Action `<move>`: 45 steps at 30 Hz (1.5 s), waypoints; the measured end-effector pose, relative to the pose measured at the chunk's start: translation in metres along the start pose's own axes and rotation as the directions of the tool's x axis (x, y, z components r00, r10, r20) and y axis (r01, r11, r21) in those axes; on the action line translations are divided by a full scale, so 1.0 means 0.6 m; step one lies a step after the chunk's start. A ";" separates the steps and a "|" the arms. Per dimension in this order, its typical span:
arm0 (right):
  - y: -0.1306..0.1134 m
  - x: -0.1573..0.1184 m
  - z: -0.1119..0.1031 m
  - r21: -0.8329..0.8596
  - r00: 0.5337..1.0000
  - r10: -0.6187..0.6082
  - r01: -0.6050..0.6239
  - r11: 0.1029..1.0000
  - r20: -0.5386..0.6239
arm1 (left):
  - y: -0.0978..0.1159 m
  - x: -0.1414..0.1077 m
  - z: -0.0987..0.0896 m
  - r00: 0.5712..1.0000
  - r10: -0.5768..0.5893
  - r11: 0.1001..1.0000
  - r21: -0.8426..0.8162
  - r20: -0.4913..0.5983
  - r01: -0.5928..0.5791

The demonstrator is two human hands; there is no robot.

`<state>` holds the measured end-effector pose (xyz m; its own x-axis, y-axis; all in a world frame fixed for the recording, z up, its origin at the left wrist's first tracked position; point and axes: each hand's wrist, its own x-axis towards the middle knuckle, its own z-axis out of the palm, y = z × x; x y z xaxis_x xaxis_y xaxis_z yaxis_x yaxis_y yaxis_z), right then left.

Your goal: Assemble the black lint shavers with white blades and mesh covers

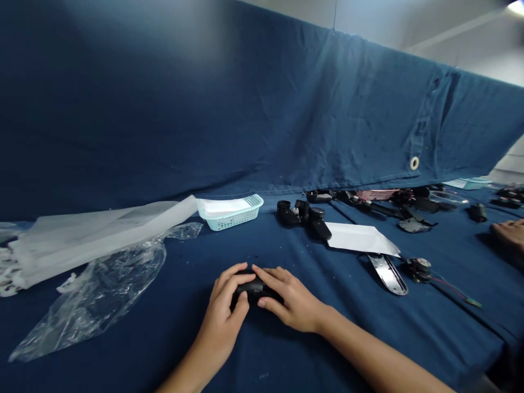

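In front of me, low over the blue cloth, a small black plastic part [254, 288] is held between both hands. My left hand [225, 299] has its fingers curled over the left end, thumb on the near side. My right hand [293, 299] grips the right end, fingertips on top and thumb at the front edge. The fingers cover much of the part, so its full shape is hidden. Ahead and to the right of my hands stand several black plastic housings [289, 214]. A white paper sheet [360, 238] lies beside them, next to a silver-and-black casing piece [388, 274].
Left lie white packing sheets [110, 234] and a crumpled clear plastic bag [110, 295]. A light-blue basket [233, 220] stands by the hanging blue cloth [245, 109]. Rightward are a round wired component [420, 269], a pink basket [376, 194] among dark parts, and another person's hand [510, 234].
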<state>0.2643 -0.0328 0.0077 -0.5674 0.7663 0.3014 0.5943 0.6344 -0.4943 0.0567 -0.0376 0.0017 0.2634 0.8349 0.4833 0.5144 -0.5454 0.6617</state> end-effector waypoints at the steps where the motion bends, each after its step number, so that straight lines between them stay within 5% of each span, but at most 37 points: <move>1: -0.001 0.000 -0.001 0.004 1.000 -0.003 0.003 1.000 -0.002 | 0.000 0.000 0.000 1.000 -0.001 1.000 -0.009 -0.002 0.001; 12: -0.010 0.000 -0.004 0.042 0.999 -0.028 0.029 0.999 -0.029 | 0.007 -0.007 -0.004 0.998 -0.052 0.998 -0.037 -0.034 0.051; 19: -0.024 0.002 -0.013 0.154 0.990 0.078 -0.059 0.986 -0.116 | 0.015 -0.006 0.007 0.986 -0.164 0.986 0.023 -0.016 0.165; 25: -0.028 0.006 -0.022 0.308 0.985 0.152 -0.119 0.944 -0.086 | -0.004 -0.005 0.001 0.991 -0.131 0.982 0.141 0.038 0.124; 28: -0.023 0.010 -0.025 0.629 0.938 0.302 -0.131 0.766 -0.172 | -0.015 -0.001 -0.015 0.994 -0.092 0.978 0.191 0.066 0.078; 31: -0.006 0.020 -0.029 0.870 0.820 0.522 -0.061 0.488 -0.236 | -0.019 0.004 -0.040 0.989 -0.125 0.975 0.192 0.072 0.109; 37: 0.036 0.042 -0.069 0.954 0.695 0.672 0.073 0.291 -0.258 | -0.021 0.015 -0.072 0.971 -0.238 0.954 0.192 0.028 0.228; 41: 0.028 0.037 -0.088 0.960 0.729 0.652 0.026 0.279 -0.209 | -0.020 0.018 -0.070 0.971 -0.238 0.949 0.219 0.021 0.228; 45: 0.003 0.017 -0.064 0.905 0.856 0.513 -0.167 0.390 -0.063 | -0.017 0.015 -0.067 0.979 -0.199 0.954 0.238 0.039 0.185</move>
<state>0.2814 -0.0199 0.0415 -0.1448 0.9879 0.0557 -0.1893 0.0276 -0.9815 0.0212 -0.0272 0.0221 0.1872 0.9290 0.3191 0.7334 -0.3483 0.5838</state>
